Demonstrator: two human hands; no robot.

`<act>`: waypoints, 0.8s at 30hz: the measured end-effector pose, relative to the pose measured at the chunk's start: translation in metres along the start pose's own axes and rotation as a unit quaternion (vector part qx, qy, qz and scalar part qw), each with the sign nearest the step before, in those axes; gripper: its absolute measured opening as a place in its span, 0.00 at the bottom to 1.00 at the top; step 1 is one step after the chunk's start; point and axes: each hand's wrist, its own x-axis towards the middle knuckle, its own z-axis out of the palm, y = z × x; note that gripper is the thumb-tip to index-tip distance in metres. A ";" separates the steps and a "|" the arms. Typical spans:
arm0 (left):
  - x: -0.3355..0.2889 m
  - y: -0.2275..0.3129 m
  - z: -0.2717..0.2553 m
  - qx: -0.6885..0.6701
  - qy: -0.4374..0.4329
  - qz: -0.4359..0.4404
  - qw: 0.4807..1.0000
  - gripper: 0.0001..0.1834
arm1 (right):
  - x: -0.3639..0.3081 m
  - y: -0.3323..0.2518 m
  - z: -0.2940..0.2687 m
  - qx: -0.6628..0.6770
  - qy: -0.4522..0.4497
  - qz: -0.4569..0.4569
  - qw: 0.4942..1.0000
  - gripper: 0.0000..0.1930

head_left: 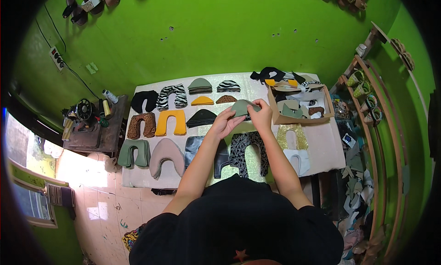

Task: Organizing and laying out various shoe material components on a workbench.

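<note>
Over the table, my left hand (225,122) and my right hand (261,116) both grip a sage-green half-moon cut piece (241,108), its curved edge facing away from me. My right thumb and fingers pinch its right end; the left fingers hold the other end. Beside my left hand lies a stack of black half-moon pieces (202,118). Farther off are a green half-moon stack (200,86), a yellow half-moon piece (202,100), a zebra-print stack (228,86) and a leopard-print piece (226,99). Under my forearms is a black patterned U-shaped piece (240,151).
More U-shaped stacks, green (142,153), beige (163,155) and yellow (170,122), cover the table's left. An open cardboard box (301,119) of scraps stands right. A sewing machine (84,113) sits at far left, a wooden rack (374,118) with sandals at right.
</note>
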 end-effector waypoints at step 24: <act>-0.018 0.036 -0.043 0.113 0.110 -0.051 0.986 0.20 | 0.021 0.050 0.034 0.186 -0.367 0.331 0.849 0.11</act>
